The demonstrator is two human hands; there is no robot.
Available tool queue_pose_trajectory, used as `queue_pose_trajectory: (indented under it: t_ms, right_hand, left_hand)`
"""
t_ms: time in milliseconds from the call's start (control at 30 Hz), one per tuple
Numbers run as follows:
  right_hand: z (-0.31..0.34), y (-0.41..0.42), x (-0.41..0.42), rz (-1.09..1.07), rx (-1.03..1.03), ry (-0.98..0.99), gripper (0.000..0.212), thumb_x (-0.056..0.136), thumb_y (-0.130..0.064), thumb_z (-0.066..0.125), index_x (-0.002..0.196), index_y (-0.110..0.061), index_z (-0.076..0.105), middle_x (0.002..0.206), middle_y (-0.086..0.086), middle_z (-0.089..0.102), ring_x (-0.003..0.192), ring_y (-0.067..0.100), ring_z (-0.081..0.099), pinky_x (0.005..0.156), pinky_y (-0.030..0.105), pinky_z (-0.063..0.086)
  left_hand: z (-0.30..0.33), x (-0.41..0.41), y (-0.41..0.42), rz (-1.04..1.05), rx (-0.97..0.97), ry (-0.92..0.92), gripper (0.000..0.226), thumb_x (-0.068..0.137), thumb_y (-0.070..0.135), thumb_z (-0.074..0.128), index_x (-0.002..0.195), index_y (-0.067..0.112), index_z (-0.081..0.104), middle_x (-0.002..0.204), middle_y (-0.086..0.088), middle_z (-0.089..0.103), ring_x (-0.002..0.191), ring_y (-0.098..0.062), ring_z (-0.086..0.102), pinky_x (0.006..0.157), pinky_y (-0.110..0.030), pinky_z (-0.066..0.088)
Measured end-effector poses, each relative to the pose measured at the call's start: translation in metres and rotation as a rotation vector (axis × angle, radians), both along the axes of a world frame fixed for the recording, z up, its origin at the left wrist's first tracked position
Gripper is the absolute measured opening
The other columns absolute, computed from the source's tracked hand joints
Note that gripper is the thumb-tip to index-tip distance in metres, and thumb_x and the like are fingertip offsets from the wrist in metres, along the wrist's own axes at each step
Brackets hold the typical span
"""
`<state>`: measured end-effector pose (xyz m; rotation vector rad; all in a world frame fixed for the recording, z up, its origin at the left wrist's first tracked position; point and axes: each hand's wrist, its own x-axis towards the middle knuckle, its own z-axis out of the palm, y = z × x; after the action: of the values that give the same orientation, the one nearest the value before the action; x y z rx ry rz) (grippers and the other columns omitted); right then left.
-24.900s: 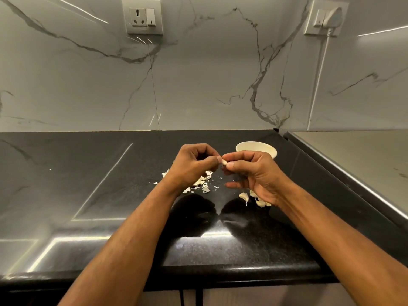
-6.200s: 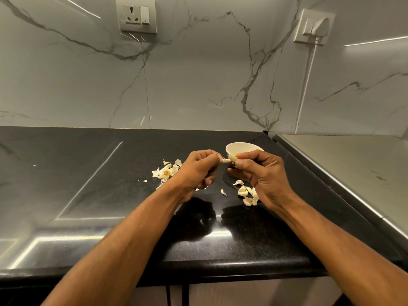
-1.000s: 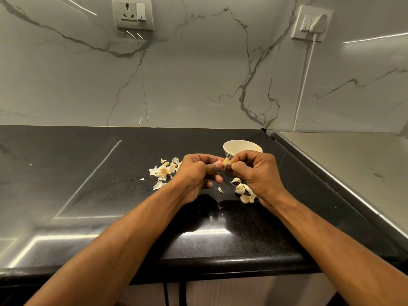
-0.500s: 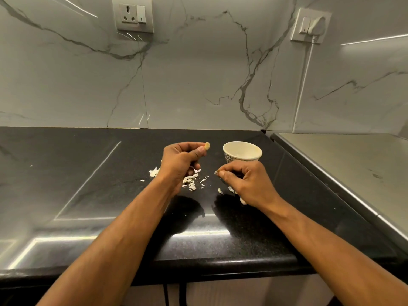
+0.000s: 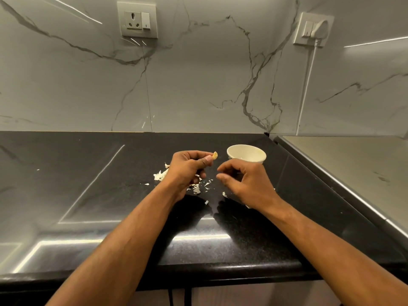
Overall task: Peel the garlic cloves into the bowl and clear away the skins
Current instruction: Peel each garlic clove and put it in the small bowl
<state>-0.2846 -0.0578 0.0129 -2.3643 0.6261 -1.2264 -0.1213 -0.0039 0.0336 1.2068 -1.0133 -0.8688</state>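
Left hand (image 5: 187, 167) pinches a peeled clove (image 5: 214, 155) — right hand (image 5: 245, 182) hangs loose, empty; next, drop it into the bowl (image 5: 246, 153).

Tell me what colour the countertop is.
Black with fine speckles, glossy: the countertop shows it best in the head view.

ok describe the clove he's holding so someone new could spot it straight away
Start at the black countertop and find the white bowl near its back right corner. Just left of the bowl, the left hand pinches a garlic clove at its fingertips. Unlike the skins below, it is yellowish and held in the air.
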Motion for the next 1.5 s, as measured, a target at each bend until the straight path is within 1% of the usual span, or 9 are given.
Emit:
queue_pose_trajectory:
  t_ms: [133, 267, 400, 533, 733, 800, 900, 1167, 1500]
  right_hand:
    - [0.002, -0.002, -0.003, -0.041, 0.1, -0.163, 0.011, 0.086, -0.016, 0.074, 0.096, -0.015, 0.072, 0.083, -0.008, 0.07, 0.08, 0.006, 0.068, 0.076, 0.024, 0.056]
    - [0.0, -0.004, -0.005, -0.058, 0.104, -0.179, 0.007, 0.087, -0.015, 0.073, 0.093, -0.013, 0.074, 0.087, -0.006, 0.072, 0.085, 0.01, 0.069, 0.083, 0.038, 0.058]
    - [0.001, -0.003, -0.007, -0.028, 0.138, -0.213, 0.01, 0.087, -0.012, 0.072, 0.094, -0.016, 0.076, 0.09, -0.007, 0.073, 0.089, 0.008, 0.069, 0.085, 0.037, 0.057]
    - [-0.003, -0.007, -0.007, 0.047, 0.235, -0.224, 0.017, 0.089, -0.013, 0.069, 0.1, -0.025, 0.075, 0.1, -0.006, 0.074, 0.097, 0.014, 0.07, 0.088, 0.046, 0.057]
    - [0.001, -0.006, -0.01, 0.117, 0.337, -0.257, 0.022, 0.088, -0.005, 0.068, 0.098, -0.023, 0.072, 0.1, 0.0, 0.072, 0.092, 0.015, 0.071, 0.074, 0.028, 0.06]
    - [0.0, -0.007, -0.011, 0.11, 0.334, -0.267, 0.023, 0.087, -0.003, 0.068, 0.098, -0.023, 0.073, 0.1, 0.002, 0.072, 0.091, 0.017, 0.072, 0.075, 0.028, 0.059]
    - [-0.002, -0.01, -0.011, 0.043, 0.244, -0.245, 0.02, 0.087, -0.004, 0.07, 0.1, -0.019, 0.075, 0.097, -0.002, 0.073, 0.092, 0.015, 0.071, 0.081, 0.033, 0.058]
    - [-0.003, -0.005, -0.013, -0.048, 0.06, -0.127, 0.012, 0.083, -0.009, 0.076, 0.095, -0.011, 0.075, 0.086, -0.008, 0.071, 0.084, 0.005, 0.068, 0.079, 0.016, 0.054]
    - [-0.004, -0.005, -0.014, 0.007, -0.017, -0.076, 0.013, 0.084, -0.005, 0.074, 0.096, -0.007, 0.077, 0.089, -0.001, 0.074, 0.084, 0.009, 0.069, 0.08, 0.02, 0.055]
  left_hand:
    - [-0.003, -0.007, 0.0, -0.072, 0.0, -0.038, 0.008, 0.085, 0.005, 0.069, 0.086, 0.011, 0.074, 0.072, -0.004, 0.067, 0.046, -0.009, 0.047, 0.036, -0.016, 0.032]
    - [-0.005, -0.013, 0.0, -0.127, 0.002, -0.067, 0.008, 0.082, 0.003, 0.072, 0.084, 0.011, 0.073, 0.072, -0.004, 0.069, 0.047, -0.01, 0.051, 0.038, -0.017, 0.035]
    - [-0.005, -0.014, 0.0, -0.123, -0.034, -0.099, 0.01, 0.078, 0.002, 0.074, 0.084, 0.01, 0.071, 0.075, -0.01, 0.073, 0.045, -0.012, 0.059, 0.039, -0.017, 0.039]
    - [-0.004, -0.017, 0.002, -0.11, -0.044, -0.067, 0.01, 0.079, 0.001, 0.074, 0.086, 0.005, 0.069, 0.077, -0.013, 0.074, 0.049, -0.015, 0.066, 0.042, -0.02, 0.045]
    - [-0.003, -0.017, 0.004, -0.125, -0.024, -0.083, 0.005, 0.081, 0.004, 0.072, 0.084, 0.005, 0.07, 0.076, -0.009, 0.074, 0.051, -0.014, 0.065, 0.043, -0.02, 0.046]
    - [-0.002, -0.016, 0.005, -0.147, -0.025, -0.091, 0.002, 0.085, 0.005, 0.069, 0.086, 0.006, 0.071, 0.078, -0.009, 0.073, 0.05, -0.014, 0.064, 0.042, -0.02, 0.046]
    - [-0.001, -0.014, 0.006, -0.161, -0.017, -0.086, 0.008, 0.09, 0.008, 0.064, 0.09, 0.004, 0.071, 0.081, -0.01, 0.074, 0.05, -0.015, 0.062, 0.042, -0.02, 0.045]
    - [-0.001, -0.014, 0.006, -0.087, 0.025, -0.232, 0.009, 0.089, 0.003, 0.063, 0.089, -0.002, 0.071, 0.079, -0.014, 0.073, 0.046, -0.015, 0.06, 0.042, -0.021, 0.044]
    - [0.002, -0.01, 0.01, -0.108, 0.041, -0.28, 0.011, 0.087, -0.002, 0.063, 0.078, 0.0, 0.069, 0.062, -0.009, 0.067, 0.05, -0.015, 0.063, 0.043, -0.02, 0.048]
